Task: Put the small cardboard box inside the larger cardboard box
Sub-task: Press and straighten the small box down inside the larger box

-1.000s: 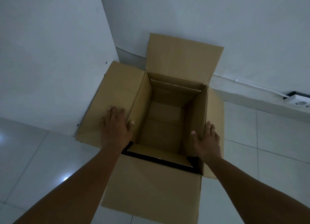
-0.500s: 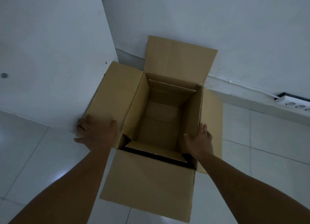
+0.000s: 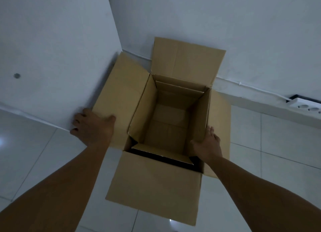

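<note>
Larger cardboard box (image 3: 166,127) as landmark.
Left hand (image 3: 93,127) at outer edge of box's left flap (image 3: 119,99): motion-blurred, fingertips indistinct, grip on flap edge cannot tell.
Right hand (image 3: 207,145) on box's right wall: palm side hidden, contact unclear.
Both forearms cut by bottom frame edge.
Box floor under near inner flap (image 3: 161,152): dark gap, contents cannot tell.
Power strip (image 3: 305,106) right of box: cut by right frame edge.
Box's outer walls below flaps: hidden.

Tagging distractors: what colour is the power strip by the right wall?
White, power strip, with a dark base or edge behind it; seen only in the head view.
</note>
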Demonstrator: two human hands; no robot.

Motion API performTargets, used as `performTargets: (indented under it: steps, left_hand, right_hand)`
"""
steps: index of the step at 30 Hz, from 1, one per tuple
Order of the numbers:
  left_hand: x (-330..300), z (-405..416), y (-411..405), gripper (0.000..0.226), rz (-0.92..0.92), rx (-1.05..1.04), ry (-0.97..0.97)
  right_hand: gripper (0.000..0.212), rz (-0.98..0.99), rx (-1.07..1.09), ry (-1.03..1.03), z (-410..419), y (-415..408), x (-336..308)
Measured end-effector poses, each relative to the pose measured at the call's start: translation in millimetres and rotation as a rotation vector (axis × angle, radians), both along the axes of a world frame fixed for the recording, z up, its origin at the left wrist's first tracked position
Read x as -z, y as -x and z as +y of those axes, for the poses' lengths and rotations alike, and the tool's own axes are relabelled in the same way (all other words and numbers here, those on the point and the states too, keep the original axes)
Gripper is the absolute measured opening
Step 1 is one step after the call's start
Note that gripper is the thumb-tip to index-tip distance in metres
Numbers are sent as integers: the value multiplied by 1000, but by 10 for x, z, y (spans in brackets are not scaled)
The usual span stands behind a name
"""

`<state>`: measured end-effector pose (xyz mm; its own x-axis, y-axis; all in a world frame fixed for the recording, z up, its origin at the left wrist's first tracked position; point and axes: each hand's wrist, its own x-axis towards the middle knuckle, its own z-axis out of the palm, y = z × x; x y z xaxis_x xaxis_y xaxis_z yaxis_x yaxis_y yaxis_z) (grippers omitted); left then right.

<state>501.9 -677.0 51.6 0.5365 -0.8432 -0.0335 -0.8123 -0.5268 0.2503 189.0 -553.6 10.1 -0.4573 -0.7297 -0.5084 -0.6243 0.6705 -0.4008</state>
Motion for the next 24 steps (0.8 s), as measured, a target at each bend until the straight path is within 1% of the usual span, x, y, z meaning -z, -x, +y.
performTargets:
  steps: [4, 7, 9, 11, 15, 21, 24]
  left_hand:
    - [-213, 80, 101, 68, 115, 47, 48]
    - [-319, 119, 189, 60, 71, 83, 65]
    - [-323, 129, 226, 57, 40, 127, 74]
    - [-303, 138, 245, 55, 24, 162, 84]
    - [-297, 153, 266, 49, 11, 195, 149]
    - [-263, 35, 195, 38, -125, 297, 204]
    - [-240, -12, 130, 38, -167, 308, 214]
  right_hand:
    - [73, -14, -6, 33, 69, 35, -99]
    - [67, 15, 24, 19, 181, 58, -91]
    - [67, 20, 45, 1, 261, 61, -63]
    - [69, -6, 22, -4, 314, 39, -23]
    - [79, -69, -24, -5, 301, -37, 70]
    - [84, -93, -76, 6, 133, -107, 141]
    - [85, -80, -115, 9, 3, -136, 160]
